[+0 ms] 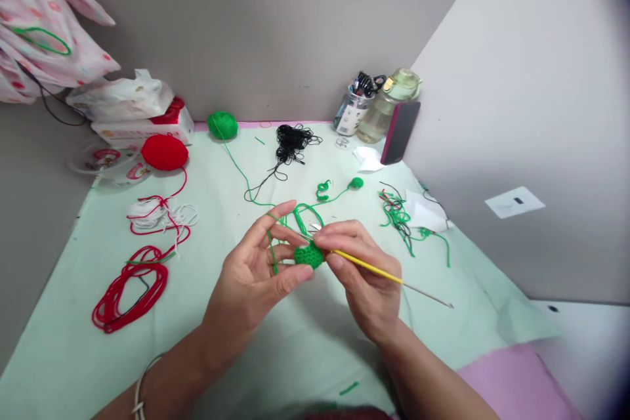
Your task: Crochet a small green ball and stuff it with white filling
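Observation:
Between thumb and fingers, my left hand point(256, 262) pinches a small green crochet piece point(308, 256). Green yarn point(236, 161) runs over its raised index finger and back to a green yarn ball point(222, 125). My right hand point(369, 272) is closed on a crochet hook point(369, 267) with a yellow handle, its free metal end pointing down to the right. The hook's working tip meets the top of the green piece, but my fingers partly hide it. Just behind my hands, a loop of green cord point(310, 210) lies on the table.
A red yarn ball point(165, 152), white yarn point(147, 212) and a red yarn coil point(130, 289) lie left. Black yarn point(294, 141) sits at the back. A phone point(401, 133) leans on a bottle point(378, 115) beside a pen cup point(352, 111). Yarn scraps point(398, 213) lie right.

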